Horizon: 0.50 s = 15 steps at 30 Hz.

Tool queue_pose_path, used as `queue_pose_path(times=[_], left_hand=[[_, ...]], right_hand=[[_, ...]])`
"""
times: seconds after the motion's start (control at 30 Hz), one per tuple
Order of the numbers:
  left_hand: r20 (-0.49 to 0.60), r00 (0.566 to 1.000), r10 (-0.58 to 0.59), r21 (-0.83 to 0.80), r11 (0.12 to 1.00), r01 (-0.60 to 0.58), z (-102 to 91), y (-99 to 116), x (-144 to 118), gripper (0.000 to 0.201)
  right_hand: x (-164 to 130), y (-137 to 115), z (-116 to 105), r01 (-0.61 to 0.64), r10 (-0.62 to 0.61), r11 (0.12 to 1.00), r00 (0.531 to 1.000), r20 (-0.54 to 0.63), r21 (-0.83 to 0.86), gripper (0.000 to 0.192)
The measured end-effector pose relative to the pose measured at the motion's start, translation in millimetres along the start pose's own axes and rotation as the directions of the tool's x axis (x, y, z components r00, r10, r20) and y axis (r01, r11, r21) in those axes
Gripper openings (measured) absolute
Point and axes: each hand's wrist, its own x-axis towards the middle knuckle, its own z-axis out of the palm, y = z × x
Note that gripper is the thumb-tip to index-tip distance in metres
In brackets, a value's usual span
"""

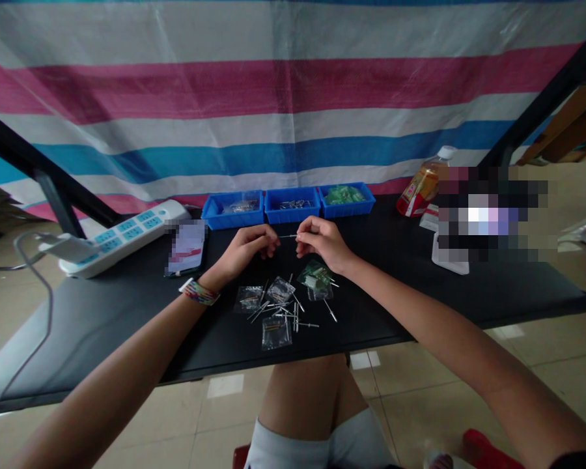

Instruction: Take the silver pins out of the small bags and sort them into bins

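Between my two hands, just in front of the blue bins, spans a thin silver blind rivet (288, 236). My right hand (322, 242) pinches one end of it between thumb and fingertips. At the other end, the closed fingers of my left hand (251, 246) meet its thin pin. Below the hands lies a loose pile of silver blind rivets (295, 316). Around the pile are small clear bags (276, 332) with thin metal pieces inside, too small to name. A green packet (316, 277) rests near my right wrist.
Three blue bins stand along the back: one with clear bags (233, 220), one with loose rivets (292, 215), one with green packets (348, 208). A power strip (127, 238) and phone (187, 247) lie left. A drink bottle (422, 185) and white object (450, 257) are right.
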Motion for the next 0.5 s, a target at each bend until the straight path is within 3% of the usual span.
queue_pose_path(times=[0.13, 0.23, 0.3, 0.4, 0.5], left_hand=[[-0.027, 1.0, -0.002, -0.043, 0.999, 0.001, -1.9, -3.1, 0.5, 0.022], [-0.032, 0.999, -0.003, -0.056, 0.998, 0.001, -1.9, -4.1, 0.8, 0.022], [-0.034, 0.999, -0.005, -0.058, 0.998, 0.003, -1.3, -4.0, 1.0, 0.021], [-0.035, 0.999, -0.006, -0.046, 0.999, 0.005, -0.7, -2.8, 1.2, 0.021], [-0.039, 0.999, -0.003, -0.02, 1.0, 0.002, -0.7, -1.2, 1.1, 0.022]], right_hand=[[12.2, -7.5, -10.8, 0.086, -0.082, 0.996, 0.988, -0.129, 0.023, 0.025], [17.9, -11.2, -20.8, 0.051, -0.061, 0.997, 0.981, -0.187, -0.055, 0.047], [17.3, -11.6, -25.0, 0.013, -0.042, 0.99, 0.979, -0.199, -0.143, 0.047], [11.8, -12.7, -26.0, 0.003, -0.034, 0.961, 0.994, -0.106, -0.278, 0.029], [5.4, -19.4, -25.5, 0.056, -0.009, 0.878, 0.995, 0.102, -0.476, 0.018]])
